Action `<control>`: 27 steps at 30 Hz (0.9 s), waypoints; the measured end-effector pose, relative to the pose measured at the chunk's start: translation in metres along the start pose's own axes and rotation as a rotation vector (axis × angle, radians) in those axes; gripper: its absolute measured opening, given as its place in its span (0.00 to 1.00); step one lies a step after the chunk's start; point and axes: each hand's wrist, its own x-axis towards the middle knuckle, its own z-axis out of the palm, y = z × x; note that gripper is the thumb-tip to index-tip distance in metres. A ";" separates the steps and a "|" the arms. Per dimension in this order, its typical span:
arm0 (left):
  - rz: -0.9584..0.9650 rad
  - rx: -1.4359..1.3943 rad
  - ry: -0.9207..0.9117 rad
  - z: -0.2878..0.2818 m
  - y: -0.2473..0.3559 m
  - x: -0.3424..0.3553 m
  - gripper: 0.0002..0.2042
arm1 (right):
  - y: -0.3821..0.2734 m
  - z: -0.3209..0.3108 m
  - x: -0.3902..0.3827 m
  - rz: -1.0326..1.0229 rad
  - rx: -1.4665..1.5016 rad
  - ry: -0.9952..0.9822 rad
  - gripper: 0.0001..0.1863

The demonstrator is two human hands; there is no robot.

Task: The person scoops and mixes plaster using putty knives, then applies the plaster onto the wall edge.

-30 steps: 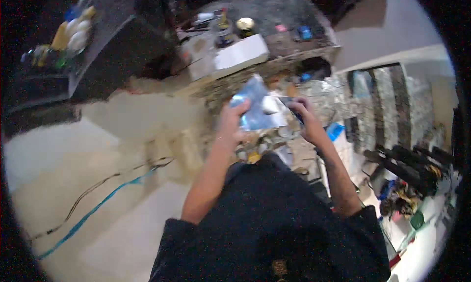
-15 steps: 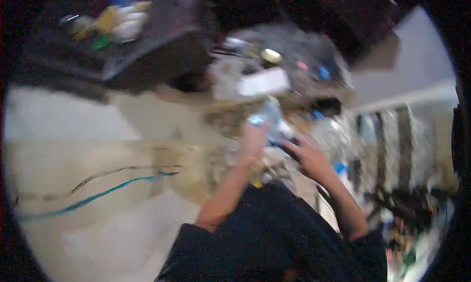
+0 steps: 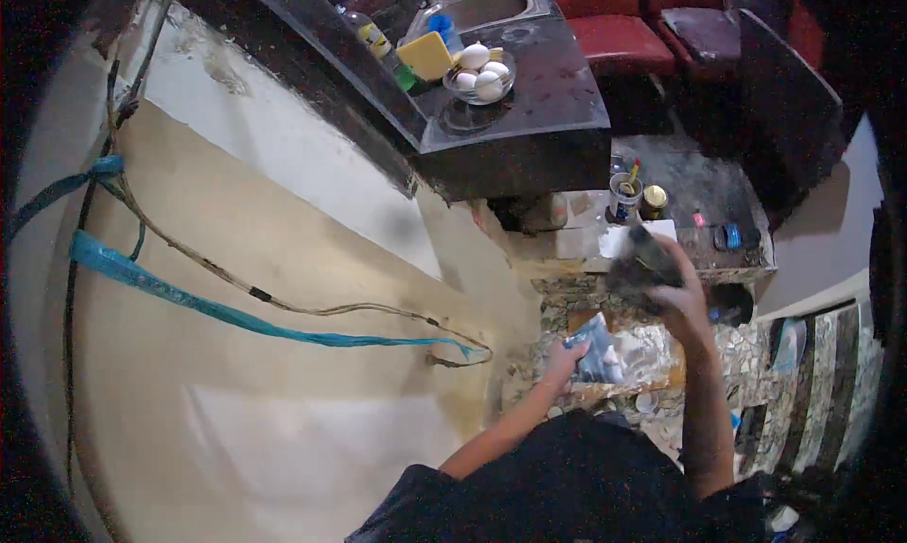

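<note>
My left hand (image 3: 565,365) pinches a blue-and-white plastic packet (image 3: 595,346) by its left side, low over a stone-patterned surface. My right hand (image 3: 688,293) is raised higher and farther right, its fingers curled around a dark object (image 3: 642,264). Motion blurs that object, so its kind does not show. It passes in front of a white sheet (image 3: 666,229) on the grey ledge. Behind it on the ledge stand a tub (image 3: 623,203) with a brush-like stick in it and a round tin (image 3: 654,199).
On the dark counter (image 3: 557,108) are a glass bowl (image 3: 459,91) of white eggs, a yellow block (image 3: 427,56), bottles and a steel sink (image 3: 491,9). Red seats (image 3: 614,42) stand beyond. A cable and teal strip (image 3: 312,337) run along the left wall. A blue roll (image 3: 727,236) lies on the ledge.
My right hand has moved up and away from the packet, carrying the dark object. My left hand still holds the packet. The view has swung left, showing more wall and counter.
</note>
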 end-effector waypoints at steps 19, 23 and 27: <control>-0.205 -0.080 0.034 -0.110 0.037 -0.035 0.10 | 0.034 0.268 0.181 -0.522 -0.469 0.028 0.29; -0.274 -0.088 0.080 -0.107 0.045 -0.041 0.08 | 0.038 0.276 0.181 -0.520 -0.532 0.073 0.29; -0.232 0.057 -0.013 -0.121 0.028 -0.021 0.16 | 0.043 0.282 0.182 -0.605 -0.546 0.121 0.28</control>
